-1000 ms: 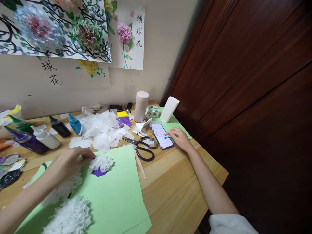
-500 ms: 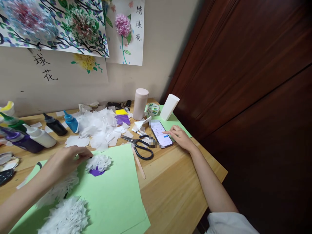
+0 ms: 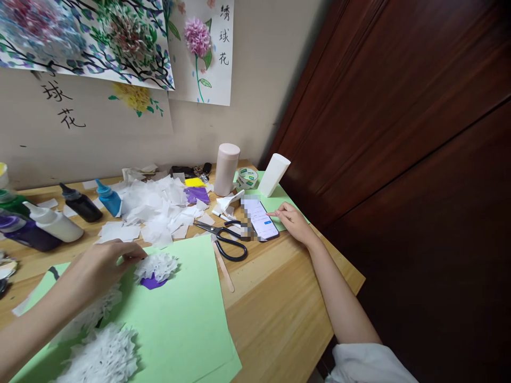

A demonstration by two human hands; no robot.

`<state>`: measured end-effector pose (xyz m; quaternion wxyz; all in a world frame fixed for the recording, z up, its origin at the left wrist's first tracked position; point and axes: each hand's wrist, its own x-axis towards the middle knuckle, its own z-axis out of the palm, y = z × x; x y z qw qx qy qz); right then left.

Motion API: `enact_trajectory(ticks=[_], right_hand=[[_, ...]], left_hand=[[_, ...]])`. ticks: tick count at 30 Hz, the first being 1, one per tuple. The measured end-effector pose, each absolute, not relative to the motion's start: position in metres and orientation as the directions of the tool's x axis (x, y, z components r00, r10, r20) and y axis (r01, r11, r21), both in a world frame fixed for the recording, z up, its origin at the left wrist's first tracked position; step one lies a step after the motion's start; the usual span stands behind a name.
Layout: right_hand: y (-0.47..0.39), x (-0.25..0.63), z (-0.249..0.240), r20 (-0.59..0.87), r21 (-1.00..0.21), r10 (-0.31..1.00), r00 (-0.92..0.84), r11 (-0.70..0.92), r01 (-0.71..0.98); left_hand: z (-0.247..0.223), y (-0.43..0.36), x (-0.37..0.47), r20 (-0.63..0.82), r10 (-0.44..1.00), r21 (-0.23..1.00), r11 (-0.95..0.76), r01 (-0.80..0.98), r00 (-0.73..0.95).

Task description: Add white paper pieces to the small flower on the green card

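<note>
My left hand (image 3: 109, 263) is over the green paper (image 3: 187, 303), its fingertips closed together at the upper left edge of a small white tissue-paper flower (image 3: 157, 266). What they pinch, if anything, is hidden. A purple paper piece (image 3: 152, 282) shows under that flower's lower edge. My right hand (image 3: 293, 221) reaches to a phone (image 3: 261, 218) lying on the table with its screen lit. Its index finger is stretched out at the screen's right edge, the other fingers are loosely bent, and it holds nothing. Two larger white flowers (image 3: 104, 354) are at the sheet's lower left, one partly behind my left forearm.
Black-handled scissors (image 3: 225, 234) and a wooden stick (image 3: 224, 268) lie beside the green paper. Behind are white paper scraps (image 3: 154, 205), a tumbler (image 3: 227, 170), a tape roll (image 3: 247, 178) and a white holder (image 3: 274, 175). Paint bottles (image 3: 58, 223) stand at left.
The whole view has shifted slightly, so things appear a little further left. My right index finger has drawn back a little towards the phone's edge. My left hand stays at the small flower.
</note>
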<state>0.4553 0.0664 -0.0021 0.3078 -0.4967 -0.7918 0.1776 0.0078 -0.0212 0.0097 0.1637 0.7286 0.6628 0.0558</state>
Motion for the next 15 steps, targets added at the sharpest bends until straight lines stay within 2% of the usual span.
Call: enact_trajectory(ticks=[5,15], right_hand=[[0.0668,0.4556,-0.0034,0.279,-0.598,0.909,-0.308,0.416,0.685],[0.0651,0.4555,0.0001,0.312,-0.596,0.901,-0.302,0.433,0.676]], left_hand=[[0.0099,-0.0214,0.0088,-0.152,0.983,0.293,-0.055,0.954,0.103],[0.0104,-0.0213,0.0086,-0.143,0.984,0.317,-0.051,0.947,0.101]])
